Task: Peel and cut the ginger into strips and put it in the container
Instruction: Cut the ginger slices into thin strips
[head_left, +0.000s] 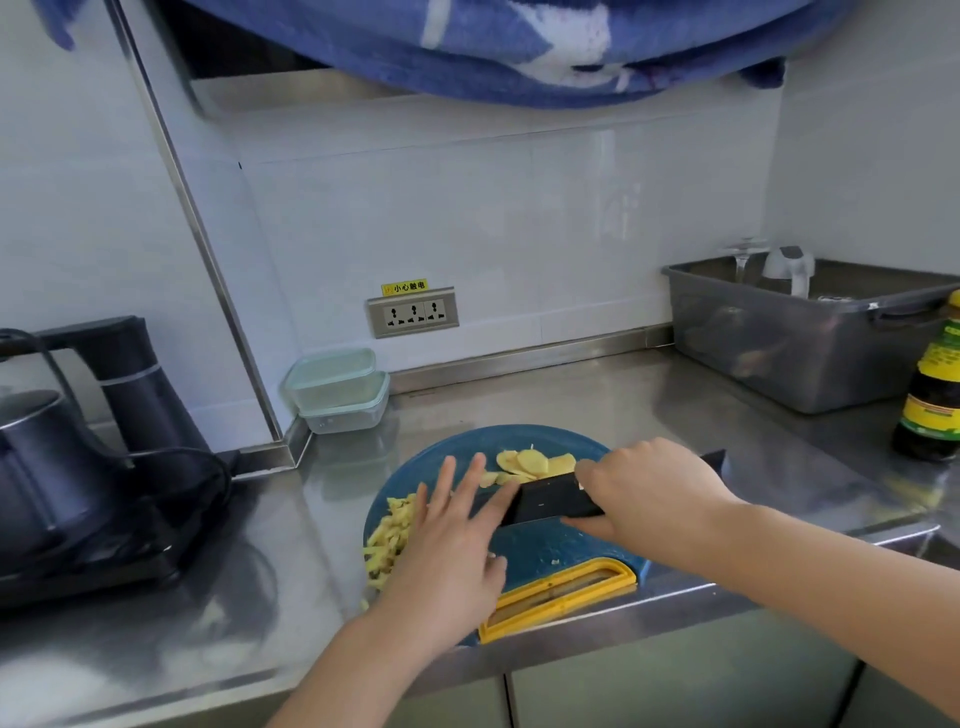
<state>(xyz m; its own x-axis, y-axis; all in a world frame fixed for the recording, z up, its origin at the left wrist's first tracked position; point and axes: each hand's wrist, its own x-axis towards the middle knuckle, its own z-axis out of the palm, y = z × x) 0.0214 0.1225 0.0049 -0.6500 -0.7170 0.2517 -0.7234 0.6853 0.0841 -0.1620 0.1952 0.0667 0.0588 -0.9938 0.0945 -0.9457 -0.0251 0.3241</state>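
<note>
A round blue cutting board (441, 452) with a yellow handle (561, 597) lies on the steel counter. Yellow ginger slices (530, 462) lie fanned at the board's far side. A heap of cut ginger strips (389, 535) sits along its left edge. My right hand (649, 488) grips a black knife (545, 501), its blade lying across the board just in front of the slices. My left hand (457, 535) is flat with straight fingers, its fingertips touching the blade's left end, next to the strips. Two stacked clear containers (337, 389) with pale green rims stand at the back wall.
A dark kettle and its base (78, 457) with a cord fill the counter's left. A grey plastic bin (800, 332) with glassware stands at the back right, a dark sauce bottle (935, 395) beside it. A wall socket (413, 312) is behind the board. Blue cloth (493, 47) hangs overhead.
</note>
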